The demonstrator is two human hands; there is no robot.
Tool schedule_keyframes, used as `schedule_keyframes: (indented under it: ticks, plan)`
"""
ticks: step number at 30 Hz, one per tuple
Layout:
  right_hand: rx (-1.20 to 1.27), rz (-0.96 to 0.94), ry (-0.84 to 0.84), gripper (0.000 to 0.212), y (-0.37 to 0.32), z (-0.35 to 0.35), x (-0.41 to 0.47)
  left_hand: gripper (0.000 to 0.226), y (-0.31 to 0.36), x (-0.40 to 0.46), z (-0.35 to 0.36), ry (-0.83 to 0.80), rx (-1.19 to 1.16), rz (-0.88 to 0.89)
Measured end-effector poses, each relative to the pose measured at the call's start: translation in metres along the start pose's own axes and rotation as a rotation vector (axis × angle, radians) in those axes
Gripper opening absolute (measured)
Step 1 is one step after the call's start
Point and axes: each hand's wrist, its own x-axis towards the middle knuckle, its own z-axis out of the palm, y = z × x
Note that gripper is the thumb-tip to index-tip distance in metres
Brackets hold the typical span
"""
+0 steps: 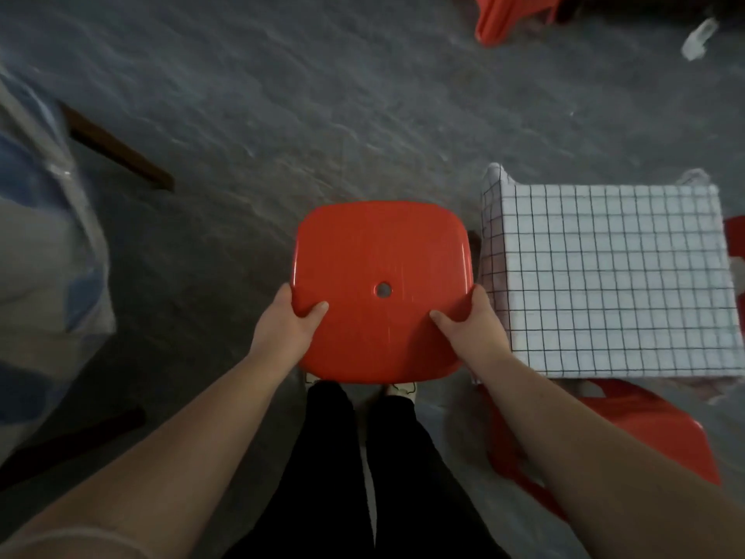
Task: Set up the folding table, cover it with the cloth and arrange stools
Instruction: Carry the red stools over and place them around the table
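**Stool held level, just left of the covered bench**

The floor [282, 94] was bare grey concrete and took up most of the view. To the right stood the bench [492, 276], already draped in a white checked cloth [612, 276] that hung down its left side. The red stool [379, 252] was held seat-up in front of the person, its right edge close beside that hanging cloth but, as far as could be told, not touching it. A second stool [645, 429] stood on the bench's near side, and more red stools [508, 18] lay far off at the top edge.

The left hand [288, 328] gripped the seat's near-left corner, thumb on top and fingers curled under the rim; the right hand [469, 328] gripped the near-right corner the same way. Both were equally near, so the stool sat square between them. Judging by the layout, it probably belonged on the bench's left side, which meant lowering it almost straight down without snagging the cloth.
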Motion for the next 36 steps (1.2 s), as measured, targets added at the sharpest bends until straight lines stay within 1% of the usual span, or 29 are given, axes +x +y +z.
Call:
schedule_keyframes:
  ticks: [4, 8, 14, 19, 21, 22, 24, 25, 26, 28, 30, 31, 34, 36]
  plan:
    - [0.053, 0.09, 0.0, 0.059, 0.027, 0.042, 0.068, 0.046, -0.021, 0.077, 0.044, -0.048, 0.017, -0.015]
    - [0.068, 0.133, 0.016, 0.053, 0.058, 0.075, 0.127, 0.047, -0.041, 0.139, 0.088, -0.083, -0.007, -0.02]
    - [0.087, 0.156, 0.001, 0.056, 0.091, 0.102, 0.175, 0.048, -0.063, 0.179, 0.131, -0.056, -0.007, -0.022]
    - [0.064, 0.146, 0.021, 0.06, 0.094, 0.11, 0.187, 0.046, -0.069, 0.191, 0.139, -0.055, 0.012, -0.009]
    - [0.049, 0.157, 0.01, 0.064, 0.094, 0.11, 0.189, 0.049, -0.067, 0.193, 0.138, -0.079, 0.033, -0.015]
    - [0.042, 0.168, -0.004, 0.069, 0.091, 0.109, 0.188, 0.051, -0.066, 0.194, 0.137, -0.092, 0.051, -0.028]
    - [0.021, 0.204, -0.041, 0.087, 0.082, 0.106, 0.187, 0.054, -0.059, 0.197, 0.132, -0.122, 0.09, -0.054]
    - [0.003, 0.231, -0.056, 0.093, 0.074, 0.103, 0.184, 0.056, -0.053, 0.197, 0.129, -0.141, 0.111, -0.076]
    - [-0.023, 0.245, -0.063, 0.093, 0.066, 0.1, 0.181, 0.056, -0.047, 0.195, 0.125, -0.157, 0.133, -0.093]
    - [-0.041, 0.212, -0.044, 0.084, 0.048, 0.092, 0.17, 0.054, -0.032, 0.185, 0.114, -0.171, 0.166, -0.097]
    - [-0.057, 0.13, -0.022, 0.072, 0.024, 0.08, 0.15, 0.052, -0.014, 0.167, 0.094, -0.166, 0.22, -0.077]
    - [-0.078, 0.081, -0.029, 0.068, 0.008, 0.072, 0.136, 0.053, -0.002, 0.154, 0.078, -0.153, 0.238, -0.059]
    - [-0.18, -0.062, -0.102, 0.072, -0.04, 0.04, 0.087, 0.062, 0.029, 0.11, 0.026, -0.079, 0.37, 0.024]
    - [-0.257, -0.195, -0.118, 0.069, -0.069, 0.017, 0.056, 0.064, 0.05, 0.078, -0.011, -0.034, 0.487, 0.101]
